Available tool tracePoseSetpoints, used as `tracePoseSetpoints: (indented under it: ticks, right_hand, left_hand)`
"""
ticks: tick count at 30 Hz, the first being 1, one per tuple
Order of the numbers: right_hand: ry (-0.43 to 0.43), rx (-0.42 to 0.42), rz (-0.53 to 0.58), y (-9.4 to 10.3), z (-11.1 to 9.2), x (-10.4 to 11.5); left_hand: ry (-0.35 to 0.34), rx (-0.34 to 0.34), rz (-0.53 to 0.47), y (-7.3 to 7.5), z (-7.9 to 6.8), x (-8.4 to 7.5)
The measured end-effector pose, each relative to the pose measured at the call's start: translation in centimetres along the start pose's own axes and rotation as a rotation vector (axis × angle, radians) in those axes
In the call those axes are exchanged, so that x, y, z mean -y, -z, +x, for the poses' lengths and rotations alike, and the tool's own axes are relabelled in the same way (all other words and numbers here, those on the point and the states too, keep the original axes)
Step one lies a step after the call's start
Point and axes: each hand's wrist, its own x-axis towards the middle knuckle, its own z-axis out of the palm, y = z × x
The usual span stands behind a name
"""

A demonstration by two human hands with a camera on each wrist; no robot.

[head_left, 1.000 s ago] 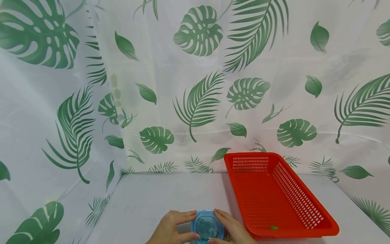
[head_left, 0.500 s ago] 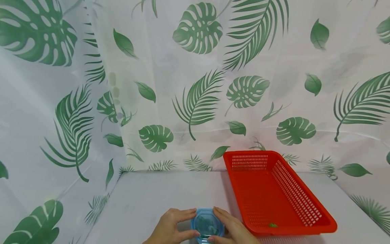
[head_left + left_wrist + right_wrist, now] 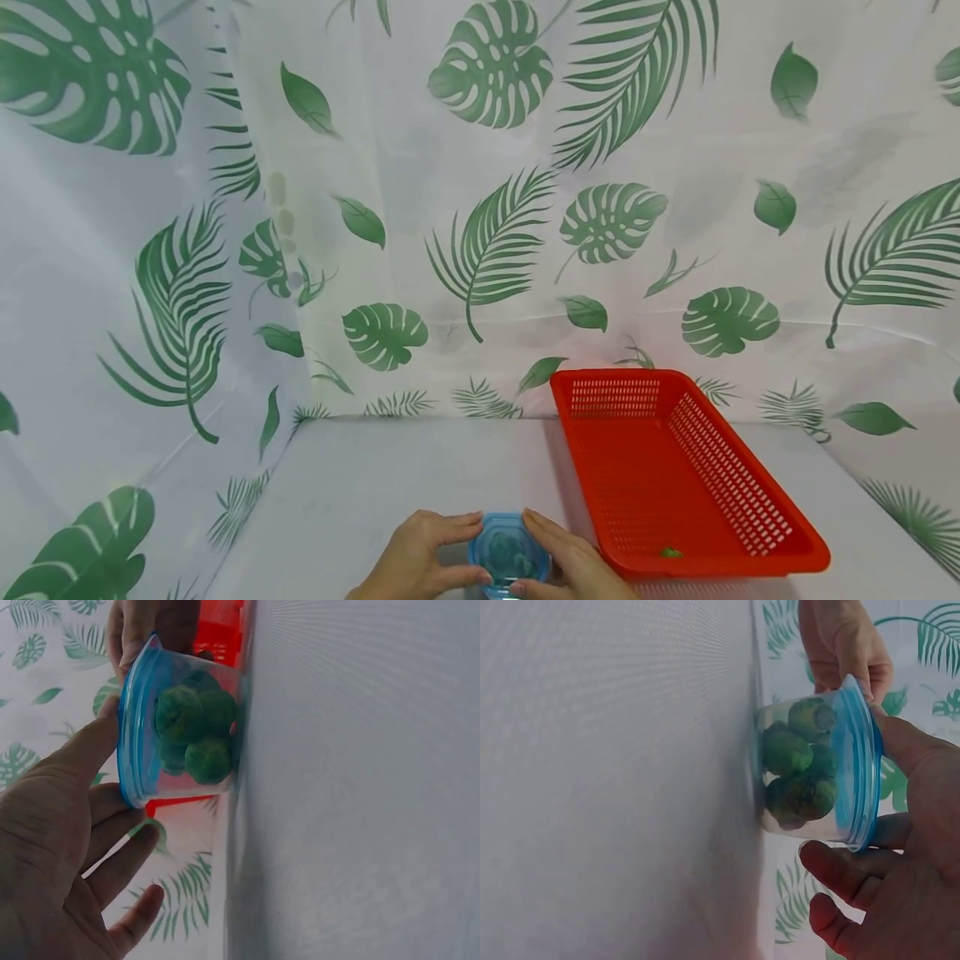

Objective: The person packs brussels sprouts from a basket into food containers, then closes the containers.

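A small clear plastic tub (image 3: 225, 784) with a blue lid (image 3: 508, 533) stands upright on the table at the bottom centre of the head view. Several round green pieces (image 3: 787, 754), like small fruits or sprouts, lie inside it. My left hand (image 3: 423, 554) grips the lid's left edge between thumb and fingers, its outer fingers spread below the rim in the left wrist view. From the opposite side my right hand (image 3: 577, 567) grips the rim likewise, thumb near the lid's front tab. The lid sits on the tub's mouth all round, as far as shows.
Just right of the hands stands a large red perforated basket (image 3: 652, 467) with a small green bit (image 3: 671, 552) at its near end. White sheeting (image 3: 480, 208) with green leaf prints rises behind and at the left. The white table (image 3: 420, 458) extends behind the tub.
Both hands keep their places at the lid with hardly any movement. The whole head view has shifted slightly, so the basket and backdrop appear a little higher.
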Motion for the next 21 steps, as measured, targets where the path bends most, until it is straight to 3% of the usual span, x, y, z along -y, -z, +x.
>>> tracePoseSetpoints:
  ticks: [6, 13, 17, 21]
  right_hand:
    - [-0.083, 0.016, -0.039, 0.1, 0.0, 0.5]
    - [-0.146, 0.015, -0.338, 0.1, 0.0, 2.0]
    - [-0.116, -0.068, -0.493, -0.2, -0.4, 3.5]
    - [-0.015, -0.148, -0.604, -0.1, -0.9, 5.8]
  left_hand:
    - [0.036, 0.030, 0.009, 0.2, 0.2, -0.3]
    - [0.076, 0.062, 0.082, 0.4, 0.5, -0.8]
    - [0.098, 0.039, 0.161, 0.6, 1.0, -1.2]
    - [0.120, -0.062, 0.224, 1.3, 1.8, -1.6]
